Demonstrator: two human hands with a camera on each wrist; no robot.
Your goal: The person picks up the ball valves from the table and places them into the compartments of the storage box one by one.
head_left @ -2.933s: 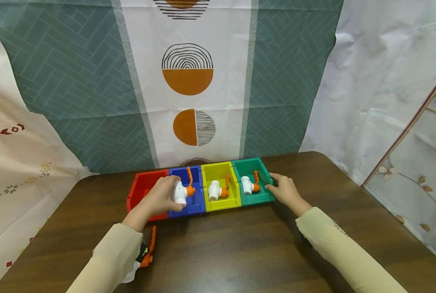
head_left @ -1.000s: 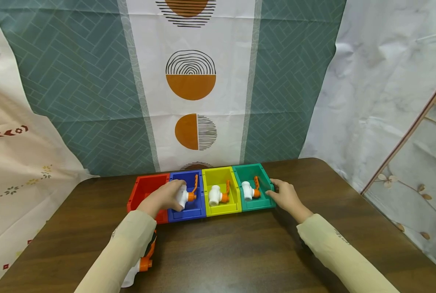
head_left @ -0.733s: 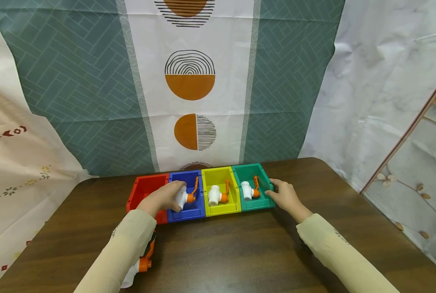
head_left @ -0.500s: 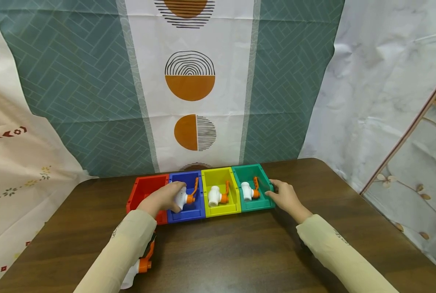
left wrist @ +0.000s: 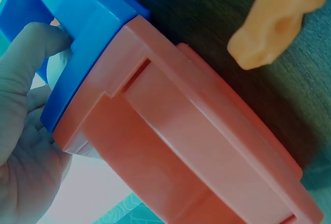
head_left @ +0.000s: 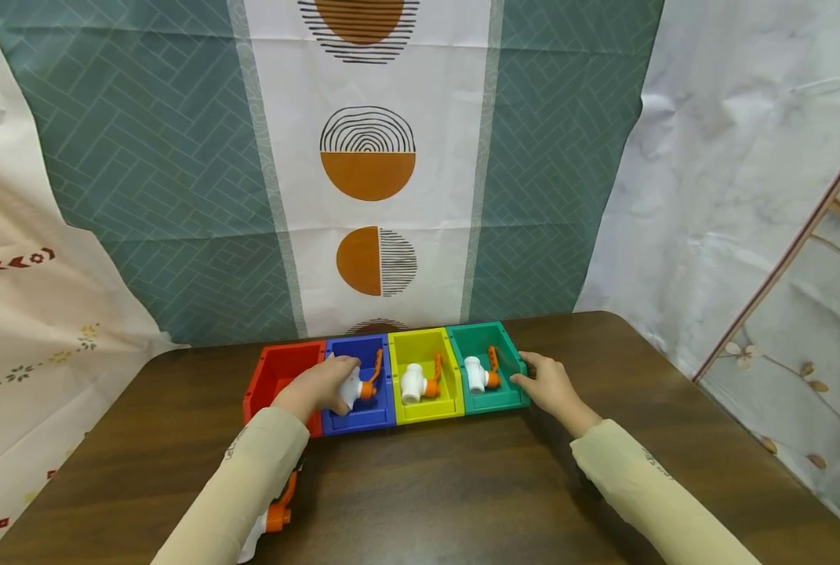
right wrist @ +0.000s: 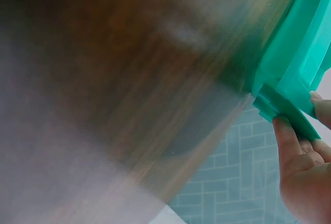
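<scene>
My left hand (head_left: 318, 384) reaches into the blue bin (head_left: 360, 424) and grips a white ball valve (head_left: 350, 387) by its body; the orange lever handle points up and away. In the left wrist view the thumb goes over the blue wall (left wrist: 88, 6), with a bit of the white valve (left wrist: 58, 68) behind it. My right hand (head_left: 550, 390) pinches the right wall of the green bin (head_left: 496, 401), thumb and fingers on either side; the right wrist view shows the fingers (right wrist: 288, 144) against it. Similar valves lie in the yellow bin (head_left: 430, 411) and the green one.
A red bin (head_left: 270, 375) stands at the row's left end, joined to the blue one. Another valve (head_left: 277, 515) lies on the brown table (head_left: 420, 494), partly hidden under the left forearm. A patterned curtain (head_left: 180, 196) hangs behind the table.
Since the oldest frame, my left hand has lowered the ball valve from above the blue bin down into it. My right hand keeps its hold on the green bin. The head view has tilted slightly upward.
</scene>
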